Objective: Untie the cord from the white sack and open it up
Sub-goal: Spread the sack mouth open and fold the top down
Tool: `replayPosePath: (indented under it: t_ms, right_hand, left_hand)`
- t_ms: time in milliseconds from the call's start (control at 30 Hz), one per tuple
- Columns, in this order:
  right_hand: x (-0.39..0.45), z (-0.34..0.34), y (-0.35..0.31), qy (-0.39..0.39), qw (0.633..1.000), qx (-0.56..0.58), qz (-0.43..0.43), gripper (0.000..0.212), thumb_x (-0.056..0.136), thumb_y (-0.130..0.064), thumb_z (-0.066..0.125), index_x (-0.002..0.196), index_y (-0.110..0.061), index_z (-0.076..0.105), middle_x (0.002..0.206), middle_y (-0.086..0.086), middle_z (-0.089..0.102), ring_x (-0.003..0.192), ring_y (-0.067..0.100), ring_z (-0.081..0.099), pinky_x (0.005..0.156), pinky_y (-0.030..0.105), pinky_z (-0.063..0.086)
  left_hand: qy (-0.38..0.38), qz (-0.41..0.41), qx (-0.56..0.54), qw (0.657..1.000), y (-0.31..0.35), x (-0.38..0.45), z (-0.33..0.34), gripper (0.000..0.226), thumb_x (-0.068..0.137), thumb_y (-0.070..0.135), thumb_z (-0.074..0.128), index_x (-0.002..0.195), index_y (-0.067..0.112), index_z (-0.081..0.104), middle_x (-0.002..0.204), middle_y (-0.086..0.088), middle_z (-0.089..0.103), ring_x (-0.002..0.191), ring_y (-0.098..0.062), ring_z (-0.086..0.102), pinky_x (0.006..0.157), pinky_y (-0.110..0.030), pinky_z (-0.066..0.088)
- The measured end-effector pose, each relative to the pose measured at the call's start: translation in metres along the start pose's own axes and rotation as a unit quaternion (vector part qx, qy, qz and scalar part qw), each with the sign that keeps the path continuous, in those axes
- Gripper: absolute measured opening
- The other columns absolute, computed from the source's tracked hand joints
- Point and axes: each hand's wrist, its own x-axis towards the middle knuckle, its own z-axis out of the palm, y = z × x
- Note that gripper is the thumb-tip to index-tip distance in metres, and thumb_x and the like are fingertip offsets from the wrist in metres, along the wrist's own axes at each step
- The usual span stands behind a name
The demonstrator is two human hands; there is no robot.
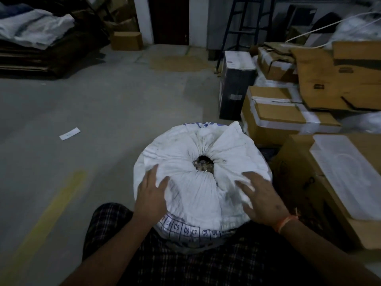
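A full white woven sack [191,195] stands upright on the floor right in front of me, blue grid print around its side. Its top is gathered into folds around a small dark hole [203,164] through which some contents show. I see no cord on it. My left hand [151,193] lies flat on the sack's near left top, fingers spread on the cloth. My right hand [261,197] rests on the near right top, fingers apart and pressing into the folds; an orange thread band circles its wrist.
Cardboard boxes [276,114] are stacked close on the right, one large box [329,182] touching distance from the sack. A black box [235,83] and a blue ladder [243,27] stand behind. A paper slip [69,133] lies on the concrete floor at left; flattened cardboard [41,54] is piled far left.
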Motion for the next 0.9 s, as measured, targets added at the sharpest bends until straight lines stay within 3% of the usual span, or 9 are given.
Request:
replayPosePath:
  t_ms: [67, 167, 267, 367, 433, 567, 733, 833, 900]
  right_hand:
    - [-0.005, 0.003, -0.017, -0.076, 0.992, 0.018, -0.098, 0.087, 0.081, -0.045, 0.06, 0.158, -0.021, 0.026, 0.165, 0.013, 0.022, 0.15, 0.035, 0.024, 0.112, 0.05, 0.032]
    - [0.0, 0.007, -0.03, -0.18, 0.974, -0.016, -0.138, 0.114, 0.078, -0.06, 0.063, 0.159, -0.029, -0.012, 0.167, 0.003, -0.019, 0.154, 0.025, -0.011, 0.113, 0.039, 0.013]
    - [0.009, 0.011, -0.031, -0.179, 0.976, -0.038, -0.122, 0.128, 0.071, -0.065, 0.069, 0.157, -0.027, -0.019, 0.166, 0.004, -0.026, 0.154, 0.025, -0.017, 0.116, 0.04, 0.013]
    - [0.018, 0.015, -0.036, -0.146, 0.986, 0.037, -0.066, 0.115, 0.08, -0.073, 0.056, 0.159, -0.024, -0.013, 0.167, 0.001, -0.018, 0.154, 0.019, -0.012, 0.123, 0.043, 0.013]
    - [0.025, 0.017, -0.038, -0.108, 0.991, 0.071, -0.046, 0.102, 0.086, -0.061, 0.055, 0.16, -0.019, 0.0, 0.168, 0.0, -0.004, 0.155, 0.018, -0.001, 0.122, 0.048, 0.021]
    - [0.037, 0.031, -0.032, -0.146, 0.986, 0.006, -0.077, 0.098, 0.079, -0.047, 0.057, 0.16, -0.012, 0.015, 0.167, 0.002, 0.011, 0.154, 0.019, 0.011, 0.117, 0.044, 0.025]
    - [0.056, 0.062, -0.025, -0.157, 0.986, 0.004, -0.056, 0.075, 0.08, -0.036, 0.068, 0.148, -0.016, 0.045, 0.143, 0.004, 0.058, 0.126, 0.023, 0.061, 0.095, 0.039, 0.05]
    - [0.063, 0.078, -0.026, -0.132, 0.988, -0.001, -0.075, 0.062, 0.078, -0.027, 0.076, 0.137, -0.024, 0.058, 0.128, -0.001, 0.067, 0.105, 0.02, 0.068, 0.084, 0.034, 0.053]
    - [0.067, 0.082, -0.028, -0.101, 0.991, 0.01, -0.089, 0.054, 0.08, -0.022, 0.07, 0.133, -0.023, 0.061, 0.116, -0.001, 0.069, 0.095, 0.021, 0.068, 0.078, 0.031, 0.053]
  left_hand:
    - [-0.05, 0.093, 0.008, 0.994, 0.005, -0.007, 0.0, 0.1, 0.065, 0.0, 0.07, 0.157, 0.024, 0.038, 0.173, -0.011, 0.013, 0.158, -0.038, 0.017, 0.118, -0.058, 0.039]
    - [-0.13, 0.18, 0.06, 0.973, 0.01, -0.013, 0.01, 0.124, 0.069, 0.011, 0.079, 0.164, 0.029, 0.001, 0.175, -0.003, -0.012, 0.161, -0.029, -0.013, 0.128, -0.05, 0.008]
    - [-0.152, 0.21, 0.086, 0.962, 0.02, -0.009, 0.015, 0.132, 0.073, 0.02, 0.084, 0.164, 0.026, -0.011, 0.173, -0.003, -0.022, 0.158, -0.027, -0.023, 0.125, -0.043, -0.006]
    - [-0.166, 0.201, 0.012, 0.965, 0.03, -0.001, 0.014, 0.117, 0.083, 0.039, 0.069, 0.164, 0.025, -0.013, 0.172, 0.001, -0.025, 0.158, -0.02, -0.025, 0.128, -0.041, -0.006]
    - [-0.141, 0.191, -0.022, 0.971, 0.034, 0.008, 0.012, 0.107, 0.086, 0.042, 0.06, 0.165, 0.024, -0.01, 0.174, 0.003, -0.018, 0.16, -0.016, -0.021, 0.131, -0.043, 0.001]
    - [-0.129, 0.198, 0.024, 0.971, 0.026, 0.031, 0.017, 0.106, 0.09, 0.042, 0.069, 0.166, 0.02, 0.0, 0.175, 0.0, -0.005, 0.161, -0.019, -0.012, 0.129, -0.036, -0.004]
    - [-0.164, 0.237, 0.034, 0.957, 0.031, 0.058, 0.038, 0.103, 0.09, 0.051, 0.07, 0.166, 0.022, 0.007, 0.174, 0.004, -0.003, 0.161, -0.019, -0.009, 0.124, -0.031, -0.01]
    - [-0.179, 0.288, 0.069, 0.938, 0.041, 0.071, 0.048, 0.103, 0.071, 0.052, 0.087, 0.157, 0.02, 0.04, 0.166, 0.001, 0.038, 0.155, -0.022, 0.034, 0.123, -0.036, 0.024]
    - [-0.156, 0.33, 0.079, 0.928, 0.049, 0.082, 0.053, 0.081, 0.064, 0.042, 0.091, 0.137, 0.02, 0.066, 0.142, 0.002, 0.066, 0.132, -0.019, 0.064, 0.105, -0.032, 0.052]
